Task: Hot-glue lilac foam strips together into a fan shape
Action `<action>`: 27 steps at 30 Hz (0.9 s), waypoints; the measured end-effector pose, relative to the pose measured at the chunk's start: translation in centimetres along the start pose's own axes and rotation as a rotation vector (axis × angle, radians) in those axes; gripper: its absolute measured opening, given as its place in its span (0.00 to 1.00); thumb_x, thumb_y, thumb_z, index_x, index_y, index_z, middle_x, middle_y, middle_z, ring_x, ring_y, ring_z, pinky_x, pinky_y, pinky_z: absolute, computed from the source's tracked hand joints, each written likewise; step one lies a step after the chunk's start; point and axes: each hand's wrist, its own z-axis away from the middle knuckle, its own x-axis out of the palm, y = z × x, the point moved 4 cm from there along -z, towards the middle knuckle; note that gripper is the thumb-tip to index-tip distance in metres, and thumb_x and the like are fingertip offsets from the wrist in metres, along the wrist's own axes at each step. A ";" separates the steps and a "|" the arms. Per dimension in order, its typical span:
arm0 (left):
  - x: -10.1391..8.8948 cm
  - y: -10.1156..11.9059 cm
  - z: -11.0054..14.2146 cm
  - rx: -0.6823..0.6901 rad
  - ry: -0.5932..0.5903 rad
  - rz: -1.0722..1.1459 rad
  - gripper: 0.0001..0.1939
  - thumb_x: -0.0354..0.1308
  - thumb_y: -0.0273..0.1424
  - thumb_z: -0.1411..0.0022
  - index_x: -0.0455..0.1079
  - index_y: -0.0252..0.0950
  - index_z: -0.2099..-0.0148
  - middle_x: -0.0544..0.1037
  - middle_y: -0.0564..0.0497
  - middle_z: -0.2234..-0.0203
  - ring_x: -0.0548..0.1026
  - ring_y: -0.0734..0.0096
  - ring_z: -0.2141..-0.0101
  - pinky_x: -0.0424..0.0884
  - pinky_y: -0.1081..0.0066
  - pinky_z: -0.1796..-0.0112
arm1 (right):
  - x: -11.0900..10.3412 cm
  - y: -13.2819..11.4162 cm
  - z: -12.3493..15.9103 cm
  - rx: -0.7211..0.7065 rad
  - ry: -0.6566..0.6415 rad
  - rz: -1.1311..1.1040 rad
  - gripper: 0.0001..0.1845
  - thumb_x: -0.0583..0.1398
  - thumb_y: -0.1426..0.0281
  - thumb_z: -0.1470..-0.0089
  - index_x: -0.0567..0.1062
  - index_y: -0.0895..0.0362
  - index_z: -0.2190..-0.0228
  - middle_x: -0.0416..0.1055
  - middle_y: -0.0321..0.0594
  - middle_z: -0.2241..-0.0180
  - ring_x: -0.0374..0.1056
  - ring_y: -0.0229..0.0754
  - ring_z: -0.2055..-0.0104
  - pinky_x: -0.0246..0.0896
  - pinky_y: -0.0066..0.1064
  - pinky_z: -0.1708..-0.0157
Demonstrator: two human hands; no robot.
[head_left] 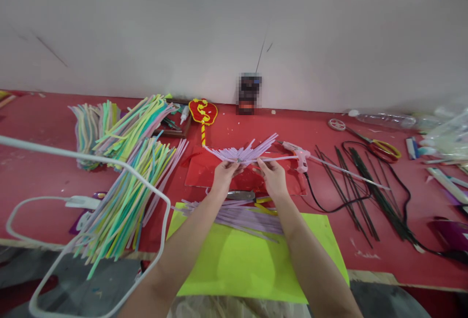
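A fan of lilac pipe cleaners [239, 154] is spread between my two hands, above a red sheet [199, 174]. My left hand [227, 174] is closed on the lower middle of the fan. My right hand [271, 175] pinches a lilac pipe cleaner [287, 158] that stretches out to the right. A pink glue gun [302, 157] with a long clear glue stick lies just right of that hand. Below my hands, a pile of loose lilac pipe cleaners [252, 218] rests on a yellow-green sheet [241, 264]. The fingertips are partly hidden.
Bundles of multicoloured pipe cleaners [124, 201] lie at the left, behind a white cable or frame [164, 198]. Dark green stems [380, 196] and scissors [380, 148] are at the right. A red-and-yellow ornament [203, 112] lies behind, near a pixelated object [249, 93].
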 end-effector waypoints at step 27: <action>1.2 -0.2 1.0 -0.144 -0.108 0.119 0.15 0.71 0.32 0.59 0.69 0.34 0.70 0.79 0.54 0.73 0.78 0.73 0.70 0.70 0.78 0.69 | 0.1 -0.1 0.0 0.024 -0.002 -0.091 0.16 0.71 0.63 0.66 0.75 0.57 0.74 0.74 0.33 0.75 0.72 0.35 0.72 0.71 0.24 0.72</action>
